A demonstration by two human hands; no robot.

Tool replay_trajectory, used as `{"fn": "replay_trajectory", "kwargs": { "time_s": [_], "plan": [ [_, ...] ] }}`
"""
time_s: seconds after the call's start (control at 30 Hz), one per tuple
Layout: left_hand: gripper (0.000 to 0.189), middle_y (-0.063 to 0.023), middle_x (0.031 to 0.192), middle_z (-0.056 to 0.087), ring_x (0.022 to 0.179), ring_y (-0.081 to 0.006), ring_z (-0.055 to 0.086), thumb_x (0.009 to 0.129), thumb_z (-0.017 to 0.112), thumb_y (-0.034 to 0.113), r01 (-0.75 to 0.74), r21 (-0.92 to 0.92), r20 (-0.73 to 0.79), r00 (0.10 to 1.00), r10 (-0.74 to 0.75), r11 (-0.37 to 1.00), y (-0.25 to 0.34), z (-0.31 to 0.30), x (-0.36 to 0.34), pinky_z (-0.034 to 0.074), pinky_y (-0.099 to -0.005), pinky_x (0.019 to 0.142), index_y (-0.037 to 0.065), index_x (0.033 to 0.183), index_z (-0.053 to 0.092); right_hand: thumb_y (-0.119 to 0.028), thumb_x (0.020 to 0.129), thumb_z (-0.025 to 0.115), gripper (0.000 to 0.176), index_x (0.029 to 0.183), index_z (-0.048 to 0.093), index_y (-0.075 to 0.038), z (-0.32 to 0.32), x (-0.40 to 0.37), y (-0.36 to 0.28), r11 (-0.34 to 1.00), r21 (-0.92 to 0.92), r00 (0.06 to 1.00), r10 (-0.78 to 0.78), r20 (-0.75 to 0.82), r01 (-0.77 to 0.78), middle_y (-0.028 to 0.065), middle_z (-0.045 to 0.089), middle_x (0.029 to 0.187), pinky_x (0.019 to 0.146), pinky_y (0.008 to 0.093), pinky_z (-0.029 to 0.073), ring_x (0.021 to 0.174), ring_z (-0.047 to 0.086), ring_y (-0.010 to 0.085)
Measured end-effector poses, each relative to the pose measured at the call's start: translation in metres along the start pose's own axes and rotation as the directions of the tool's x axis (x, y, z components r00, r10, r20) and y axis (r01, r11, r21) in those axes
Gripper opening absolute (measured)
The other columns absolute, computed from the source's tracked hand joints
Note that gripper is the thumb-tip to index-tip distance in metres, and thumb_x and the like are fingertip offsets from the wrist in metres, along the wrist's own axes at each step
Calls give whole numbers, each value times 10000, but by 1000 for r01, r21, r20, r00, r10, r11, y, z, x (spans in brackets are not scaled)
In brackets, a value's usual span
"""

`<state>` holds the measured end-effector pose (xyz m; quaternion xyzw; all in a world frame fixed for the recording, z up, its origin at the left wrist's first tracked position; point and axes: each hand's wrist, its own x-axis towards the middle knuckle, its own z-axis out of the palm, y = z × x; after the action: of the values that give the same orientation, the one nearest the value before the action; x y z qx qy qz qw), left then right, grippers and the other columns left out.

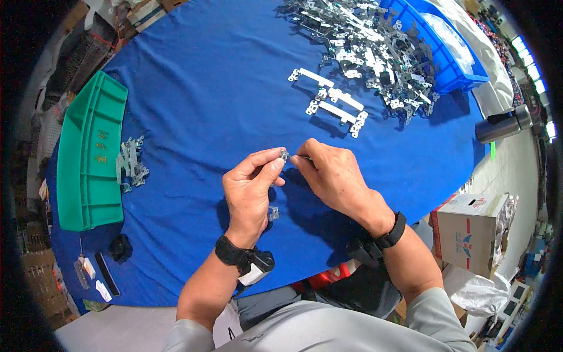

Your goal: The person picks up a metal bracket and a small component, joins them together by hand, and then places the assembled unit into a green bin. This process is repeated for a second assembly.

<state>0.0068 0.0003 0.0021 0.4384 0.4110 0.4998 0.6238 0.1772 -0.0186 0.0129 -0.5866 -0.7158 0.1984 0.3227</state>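
My left hand (pixel 251 190) and my right hand (pixel 333 176) meet over the blue cloth (pixel 205 105), fingertips together. Between them they pinch a small metal part (pixel 285 155), and a thin metal piece sticks out toward my right fingers. Another small metal piece (pixel 273 213) lies on the cloth just under my left palm. Both wrists wear black bands.
A big heap of metal brackets (pixel 369 47) lies at the far right beside a blue bin (pixel 451 53). Three long brackets (pixel 331 102) lie in a row ahead of my hands. A green tray (pixel 88 152) stands at left with a few assembled pieces (pixel 130 164) beside it. A cardboard box (pixel 472 232) sits at right.
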Motion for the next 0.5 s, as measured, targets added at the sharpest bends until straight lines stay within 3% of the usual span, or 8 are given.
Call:
{"fn": "replay_trajectory", "kwargs": {
  "time_s": [0.5],
  "plan": [
    [178,-95,980,730,739,-94,648,894,702,26,18,-12,-24,1000,-18,1000,0,0,0,525,-210,590,-15,1066,721,-235,954,612,246,846,541,-26,-2,-1,-1,999,-34,1000,25,8,-24,185,634,724,548,479,497,652,645,391]
  ]
}}
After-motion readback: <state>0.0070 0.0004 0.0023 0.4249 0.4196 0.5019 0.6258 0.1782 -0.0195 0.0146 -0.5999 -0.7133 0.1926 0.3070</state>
